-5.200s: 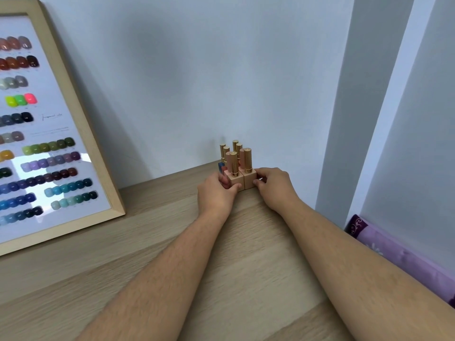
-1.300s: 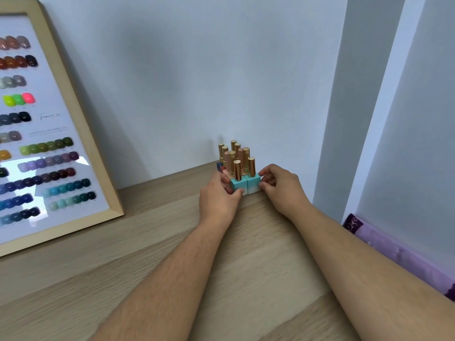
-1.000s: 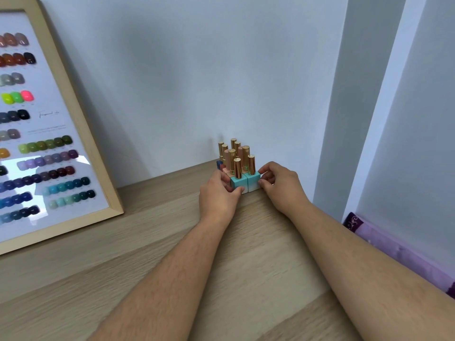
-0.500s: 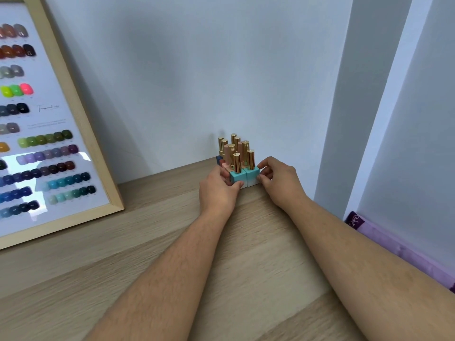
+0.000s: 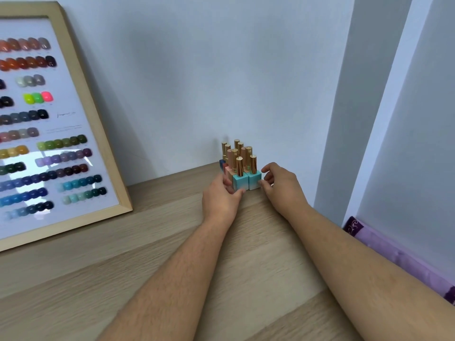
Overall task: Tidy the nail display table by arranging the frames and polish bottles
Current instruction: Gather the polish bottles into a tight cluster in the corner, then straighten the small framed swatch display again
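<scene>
Several square polish bottles with gold caps (image 5: 237, 158) stand packed in a tight block near the wall at the far right of the wooden table (image 5: 157, 254). Two turquoise bottles (image 5: 247, 181) form the front row, with pink and blue ones behind. My left hand (image 5: 221, 198) presses against the block's left front corner, thumb on the left turquoise bottle. My right hand (image 5: 280, 187) sits at the block's right side, fingertips touching the right turquoise bottle, fingers loosely curled. A wood-framed nail colour chart (image 5: 49, 124) leans against the wall at the left.
The grey wall rises right behind the bottles, and a wall corner (image 5: 344, 143) juts out just right of my right hand. A purple patterned cloth (image 5: 394, 257) lies below the table's right edge.
Since 5.2 s ago two turquoise bottles stand in front of the pink ones. Over the last second both hands stay pressed at the block; my right fingers have loosened slightly.
</scene>
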`<action>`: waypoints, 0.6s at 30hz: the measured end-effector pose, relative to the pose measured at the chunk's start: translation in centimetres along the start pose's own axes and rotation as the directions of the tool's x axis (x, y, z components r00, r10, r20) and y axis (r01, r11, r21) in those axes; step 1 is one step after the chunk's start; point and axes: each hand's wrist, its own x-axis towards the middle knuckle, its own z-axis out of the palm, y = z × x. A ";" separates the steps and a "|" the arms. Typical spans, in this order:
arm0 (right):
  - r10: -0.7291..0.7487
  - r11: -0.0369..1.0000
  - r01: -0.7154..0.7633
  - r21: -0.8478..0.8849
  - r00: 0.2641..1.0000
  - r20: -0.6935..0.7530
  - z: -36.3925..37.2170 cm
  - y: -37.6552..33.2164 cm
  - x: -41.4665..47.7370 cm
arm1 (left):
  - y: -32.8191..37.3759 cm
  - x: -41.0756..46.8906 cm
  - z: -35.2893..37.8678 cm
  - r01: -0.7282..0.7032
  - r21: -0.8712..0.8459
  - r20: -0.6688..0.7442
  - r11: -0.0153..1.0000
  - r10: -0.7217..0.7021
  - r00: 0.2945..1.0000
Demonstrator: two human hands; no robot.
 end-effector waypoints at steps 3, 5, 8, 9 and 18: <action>-0.043 0.999 0.043 -0.011 0.995 -0.085 -0.3 -0.6 -1.3 | -0.5 -1.2 -1.1 0.004 -0.024 0.004 1.000 -0.004 1.000; -0.055 0.997 0.060 0.040 0.990 -0.133 -0.6 -1.6 -2.4 | -1.0 -1.8 -2.6 -0.008 -0.020 0.001 1.000 0.008 1.000; -0.095 0.986 0.109 0.126 0.989 -0.112 -0.7 -4.3 -3.9 | -1.7 -2.5 -6.3 -0.038 -0.021 -0.033 0.999 0.037 0.999; -0.114 0.979 0.129 0.155 0.988 -0.103 -0.6 -5.8 -4.6 | -1.9 -2.9 -8.0 -0.048 -0.029 -0.055 0.998 0.046 0.997; -0.274 0.901 0.251 0.355 0.962 0.014 3.5 -20.8 -14.0 | -6.6 -10.2 -24.7 -0.065 0.000 -0.258 0.998 0.063 0.964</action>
